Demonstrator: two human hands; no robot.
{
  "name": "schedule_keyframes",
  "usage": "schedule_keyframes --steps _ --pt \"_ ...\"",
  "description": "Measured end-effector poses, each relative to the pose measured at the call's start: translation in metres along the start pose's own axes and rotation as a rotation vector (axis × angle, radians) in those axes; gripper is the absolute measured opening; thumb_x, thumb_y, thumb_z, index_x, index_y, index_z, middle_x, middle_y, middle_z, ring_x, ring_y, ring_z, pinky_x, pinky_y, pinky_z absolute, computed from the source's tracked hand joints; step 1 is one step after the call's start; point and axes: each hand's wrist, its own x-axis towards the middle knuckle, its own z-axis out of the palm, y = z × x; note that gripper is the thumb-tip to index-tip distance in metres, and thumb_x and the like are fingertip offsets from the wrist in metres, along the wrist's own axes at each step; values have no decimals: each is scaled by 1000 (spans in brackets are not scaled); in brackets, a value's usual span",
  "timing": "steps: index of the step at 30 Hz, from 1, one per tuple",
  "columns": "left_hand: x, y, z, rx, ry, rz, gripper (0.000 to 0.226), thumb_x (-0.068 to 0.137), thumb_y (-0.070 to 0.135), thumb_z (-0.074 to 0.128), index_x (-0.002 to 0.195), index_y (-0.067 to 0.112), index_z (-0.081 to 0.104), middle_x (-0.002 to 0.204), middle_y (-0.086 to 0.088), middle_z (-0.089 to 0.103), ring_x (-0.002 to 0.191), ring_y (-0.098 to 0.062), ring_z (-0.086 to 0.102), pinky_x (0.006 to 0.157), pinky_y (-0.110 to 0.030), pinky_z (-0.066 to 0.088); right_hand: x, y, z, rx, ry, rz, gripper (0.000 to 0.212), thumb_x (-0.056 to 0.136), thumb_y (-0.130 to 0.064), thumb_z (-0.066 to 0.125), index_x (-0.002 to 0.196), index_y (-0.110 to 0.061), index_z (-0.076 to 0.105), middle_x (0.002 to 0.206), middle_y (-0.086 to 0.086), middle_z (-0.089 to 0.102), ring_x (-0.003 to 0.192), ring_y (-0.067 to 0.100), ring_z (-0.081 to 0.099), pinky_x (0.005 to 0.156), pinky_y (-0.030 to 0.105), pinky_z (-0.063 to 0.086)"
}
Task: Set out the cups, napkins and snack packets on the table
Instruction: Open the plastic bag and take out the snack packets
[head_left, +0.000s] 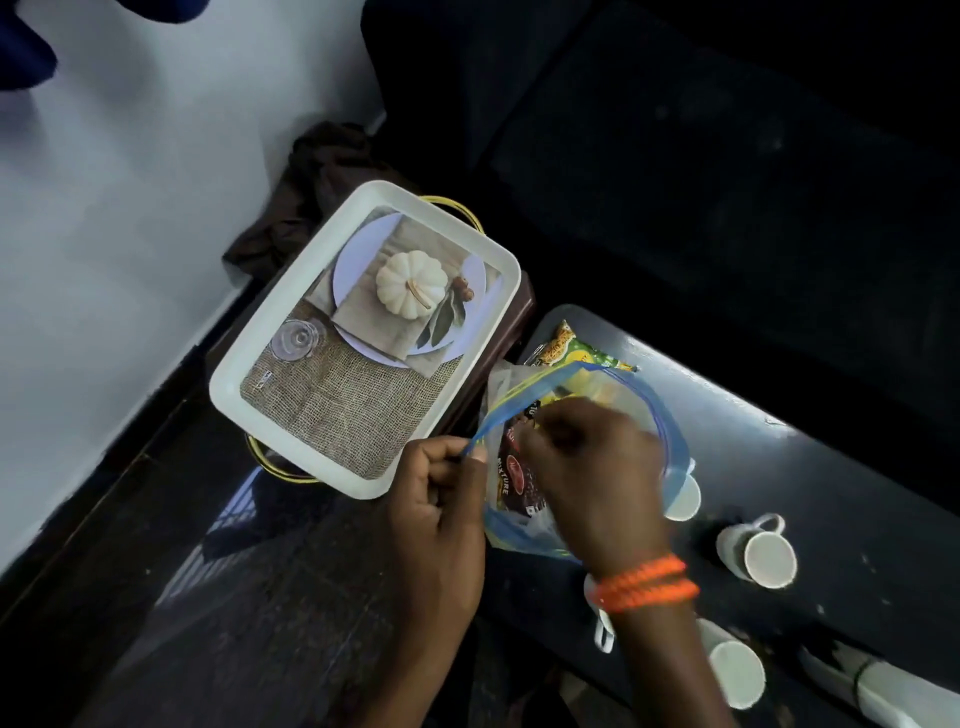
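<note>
1. Lower centre of the frame: the left hand (441, 493) is curled shut, pinching the blue zip rim of a clear plastic zip bag (670, 467) between thumb and fingers; the right hand (592, 467), an orange braided band (647, 584) on its wrist, reaches into the bag's open mouth, its fingers bent and blurred; whether they have closed on anything I cannot tell.
2. The bag stands on a dark glossy table (857, 493) at right of centre; inside it sits a dark brown snack packet (519, 483), and a yellow-and-green snack packet (571, 353) shows behind the bag's far edge.
3. White ceramic cups lie on the table: one cup with a handle (761, 553) on its side at right; another cup (685, 496) just beside the bag, half hidden by it; a third cup (735, 670) at lower right, partly behind the right forearm.
4. Left of the bag, touching or nearly so, a white rectangular tray (270, 332) printed with a pale pumpkin on burlap rests on a dark brown stand with gold handles; a crumpled brown cloth (317, 176) lies beyond it, by the pale wall at upper left.
5. Writing: the brown packet reads "MIXTURE"; other lettering is too blurred to read.
</note>
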Motion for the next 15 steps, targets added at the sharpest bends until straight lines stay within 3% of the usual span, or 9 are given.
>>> schedule_keyframes --steps 2,4,7,10,12,13,15 --pt "-4 -2 0 -2 10 -1 8 96 12 71 92 18 68 79 3 70 70 -1 63 66 -12 48 12 16 37 -248 -364 241 39 90 -32 67 125 -15 62 115 11 74 107 32 70 87 36 54" --pt "-6 -4 2 3 13 -7 9 96 10 71 92 17 68 78 2 68 70 -2 62 66 -13 48 22 24 59 -304 -495 334 47 95 -32 59 137 -11 52 133 17 65 123 37 62 98 41 51" --pt "-8 -5 4 -3 19 -20 8 95 9 71 92 16 67 79 8 70 71 2 62 67 -11 47 25 18 61 -352 -439 305 36 96 -29 58 128 -14 64 131 16 66 122 36 64 99 42 52" --pt "-2 -7 0 -3 60 -8 11 97 10 69 92 19 66 82 8 70 72 1 62 68 -14 49 7 -3 20 -277 -238 114 28 84 -40 68 105 -22 73 100 5 76 95 28 72 78 36 59" --pt "3 -7 -6 -18 98 -14 14 99 10 66 93 22 65 85 0 69 73 -4 62 70 -19 50 -20 -23 -40 -46 -101 -70 32 73 -51 71 101 -36 75 85 -11 77 74 6 73 62 29 60" --pt "6 -6 -8 -30 109 -15 16 99 9 66 93 23 64 86 -1 70 74 -2 63 70 -18 50 -25 -23 -66 43 -93 -120 29 72 -49 74 101 -45 75 84 -20 77 70 -2 72 57 24 60" --pt "8 -5 -13 -35 119 -5 21 99 5 65 92 25 63 85 2 69 73 4 63 69 -13 49 -3 -8 -109 40 -208 -103 41 79 -20 82 98 -57 75 88 -32 75 72 -17 69 54 6 53"
